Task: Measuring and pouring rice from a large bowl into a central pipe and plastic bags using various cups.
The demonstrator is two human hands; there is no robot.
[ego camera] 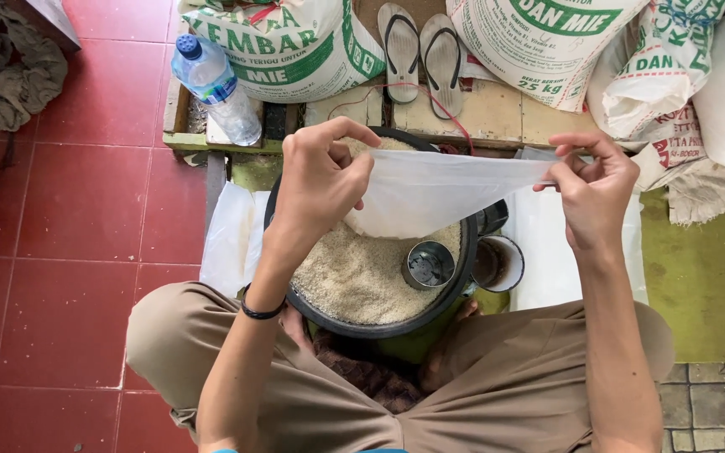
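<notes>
While both hands pinch it taut, a clear plastic bag [438,189] hangs over a black basin [362,323] of rice.
Left hand [320,180] and right hand [593,189], wrists bent, each grip a corner; a metal can [428,265] sits in the grain, the basin's far rim hidden; white-and-green sacks [295,46] behind.

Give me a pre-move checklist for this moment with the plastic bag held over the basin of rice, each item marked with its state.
1. Left hand grips one edge of the clear plastic bag: ok.
2. Right hand pinches the opposite edge: ok.
3. Bag mouth opened wide: not ok, it is pulled flat between the hands.
4. Bag positioned above the black basin of rice: ok.
5. Metal can standing in the rice, within reach: ok.
6. Bag free of holes: cannot tell.
</notes>
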